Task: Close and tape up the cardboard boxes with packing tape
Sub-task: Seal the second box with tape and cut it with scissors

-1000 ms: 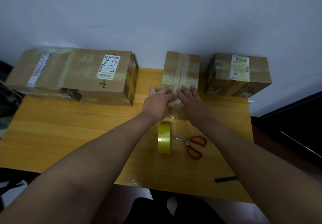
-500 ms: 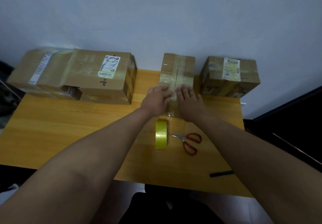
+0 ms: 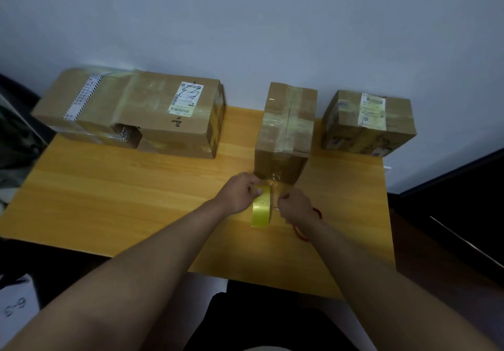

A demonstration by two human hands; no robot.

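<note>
the tabletop [image 3: 109, 187] carries three boxes along the wall. the middle box [image 3: 286, 124] is already taped. in front of it stands the tape roll [image 3: 261, 211] on edge, left hand [image 3: 240, 193] gripping it. the right hand [image 3: 296, 207] is curled, perhaps pinching the tape strip to cut it; red scissors [image 3: 302, 234] lie under it.

Dim, soft indoor light; faint glare on the glossy yellow tape roll [image 3: 261, 210]; wide-angle bending and slight blur at edges.

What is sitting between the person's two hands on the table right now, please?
In the head view, the yellow tape roll stands on edge between the left hand and right hand; the left hand grips it.
</note>
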